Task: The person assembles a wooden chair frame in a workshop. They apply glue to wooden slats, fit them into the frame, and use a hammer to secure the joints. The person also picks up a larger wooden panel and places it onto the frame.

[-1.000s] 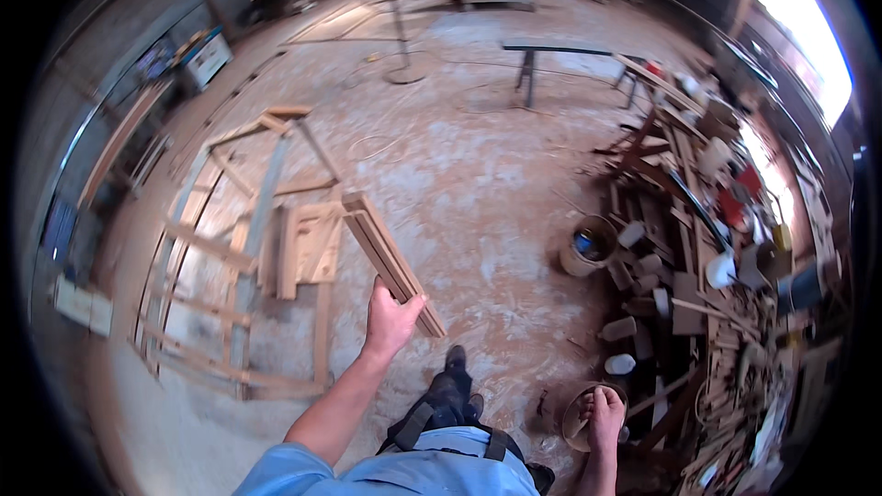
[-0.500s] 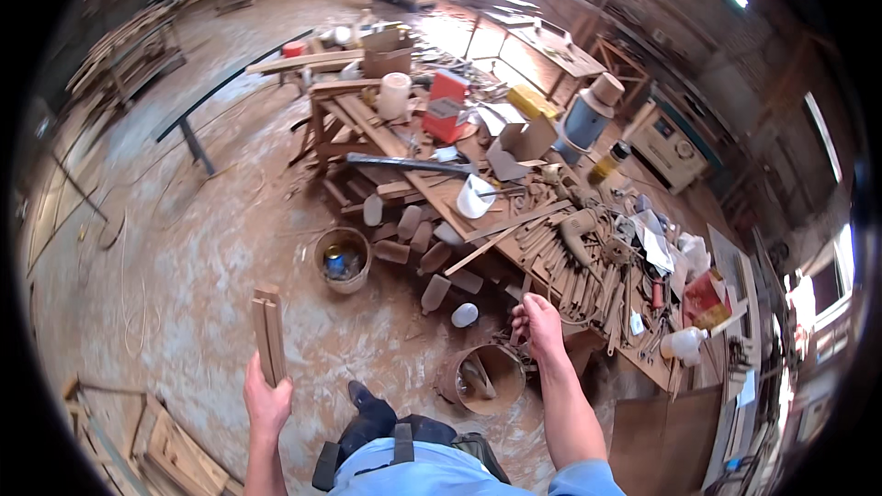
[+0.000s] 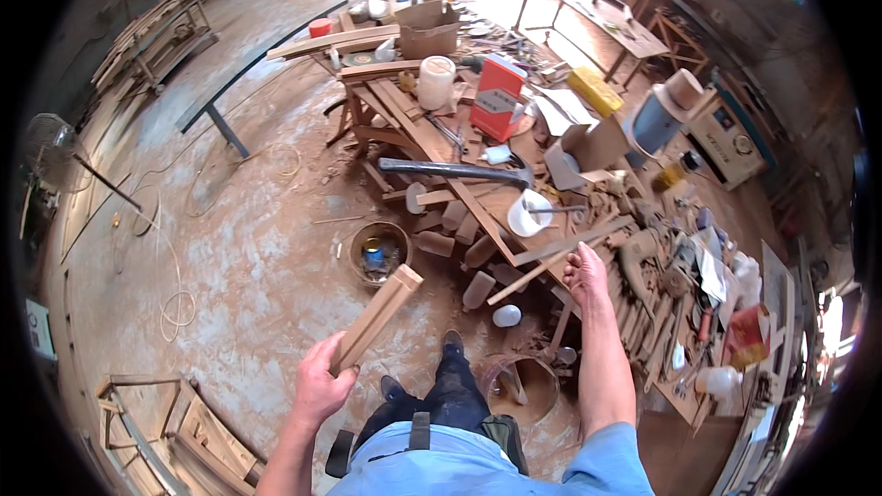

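Note:
My left hand is closed around the lower end of a light brown length of wood. A lengthwise line on it looks like a groove or a joint between two strips; I cannot tell which. The wood tilts up to the right, above the floor. Over the near edge of the workbench, my right hand is raised with its fingers curled in. Whatever they may hold is hidden. Close beside that hand, a thin wooden strip juts out past the bench edge. A hammer lies farther back on the bench.
On the bench are a white cup, a red and white tin, a cardboard box and piled tools. Buckets and several bottles stand or lie on the floor by it. A wooden frame is at lower left.
My left hand has moved right and the wood has swung from upright to a rightward tilt. My right hand has risen toward the bench. The whole view has shifted, with the bench now nearer.

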### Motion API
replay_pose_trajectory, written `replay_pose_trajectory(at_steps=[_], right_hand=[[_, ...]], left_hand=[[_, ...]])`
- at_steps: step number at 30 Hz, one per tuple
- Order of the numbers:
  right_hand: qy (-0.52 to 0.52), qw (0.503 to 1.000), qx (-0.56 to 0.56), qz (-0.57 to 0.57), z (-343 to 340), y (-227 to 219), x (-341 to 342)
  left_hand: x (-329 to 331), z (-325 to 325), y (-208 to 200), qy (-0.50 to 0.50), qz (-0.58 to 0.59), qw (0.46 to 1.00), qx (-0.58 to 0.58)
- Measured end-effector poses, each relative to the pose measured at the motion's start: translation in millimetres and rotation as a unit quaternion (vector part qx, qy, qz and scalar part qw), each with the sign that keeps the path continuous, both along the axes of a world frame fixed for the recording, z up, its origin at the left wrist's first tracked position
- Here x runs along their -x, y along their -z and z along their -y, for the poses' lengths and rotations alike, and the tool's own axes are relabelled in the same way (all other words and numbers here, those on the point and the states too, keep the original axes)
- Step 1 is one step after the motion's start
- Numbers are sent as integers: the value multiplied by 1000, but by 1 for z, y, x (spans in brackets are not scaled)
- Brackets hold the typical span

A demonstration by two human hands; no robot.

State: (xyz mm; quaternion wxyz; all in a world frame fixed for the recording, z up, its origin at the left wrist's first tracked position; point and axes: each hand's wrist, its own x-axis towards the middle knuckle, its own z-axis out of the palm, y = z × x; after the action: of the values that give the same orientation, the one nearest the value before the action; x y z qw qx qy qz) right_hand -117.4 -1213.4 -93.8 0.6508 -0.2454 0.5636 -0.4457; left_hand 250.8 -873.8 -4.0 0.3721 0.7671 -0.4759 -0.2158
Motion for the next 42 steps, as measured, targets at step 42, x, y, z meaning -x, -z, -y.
replay_pose_trajectory(at_steps=[42], right_hand=[[-68,990,80,96,92,-58,-2]], left_hand=[[64,184,10,25,118,993,-17]])
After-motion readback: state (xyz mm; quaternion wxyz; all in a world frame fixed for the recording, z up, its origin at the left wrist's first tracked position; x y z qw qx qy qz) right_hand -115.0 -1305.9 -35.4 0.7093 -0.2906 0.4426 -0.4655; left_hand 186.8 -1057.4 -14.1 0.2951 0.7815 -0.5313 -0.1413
